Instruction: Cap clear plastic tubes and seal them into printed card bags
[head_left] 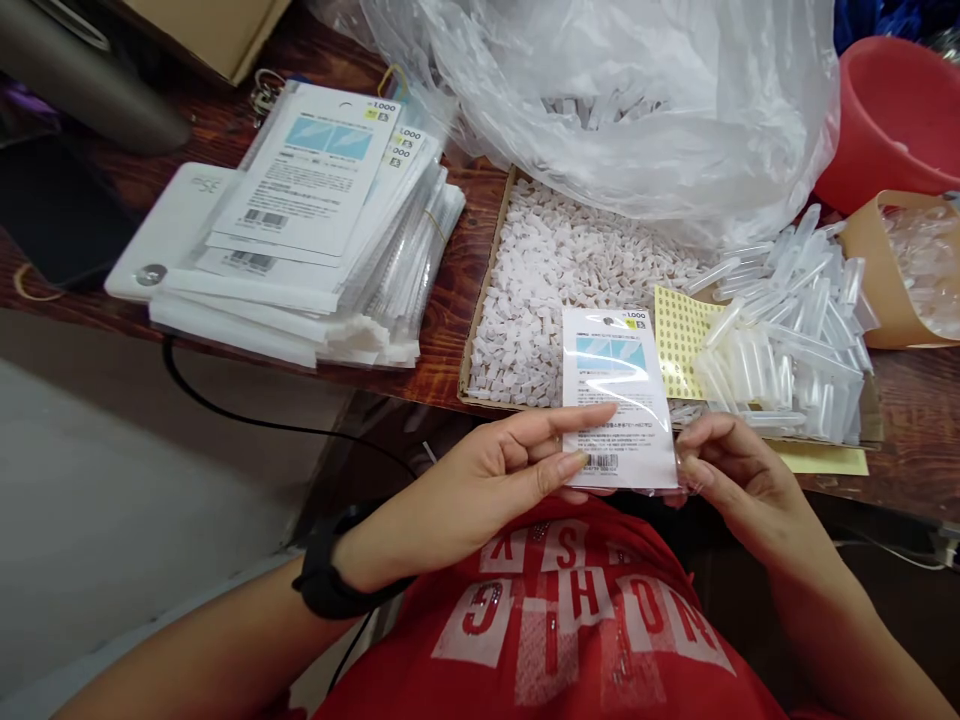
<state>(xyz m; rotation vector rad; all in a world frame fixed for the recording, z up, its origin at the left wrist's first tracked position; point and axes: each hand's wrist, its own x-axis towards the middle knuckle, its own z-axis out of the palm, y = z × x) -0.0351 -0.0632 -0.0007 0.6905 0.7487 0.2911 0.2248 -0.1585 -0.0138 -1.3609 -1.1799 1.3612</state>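
Note:
A white printed card in a clear plastic sleeve (630, 440) is held just in front of the table edge, its barcode end toward me. My left hand (517, 455) grips it from the left, thumb and a finger on the front. At the lower right corner, my right hand (727, 470) pinches the edge of the clear sleeve between thumb and fingers. Behind the card lies a shallow cardboard tray (487, 285) full of small white plastic pieces (555, 260). A yellow sticker sheet (679, 345) and clear plastic tubes (802, 330) rest at its right side.
To the left, a stack of similar packaged cards (300, 190) sits partly on a white flat device (172, 230). A large clear plastic bag (637, 120) stands at the back. On the right are a red bucket (862, 130) and a brown container of clear parts (870, 260).

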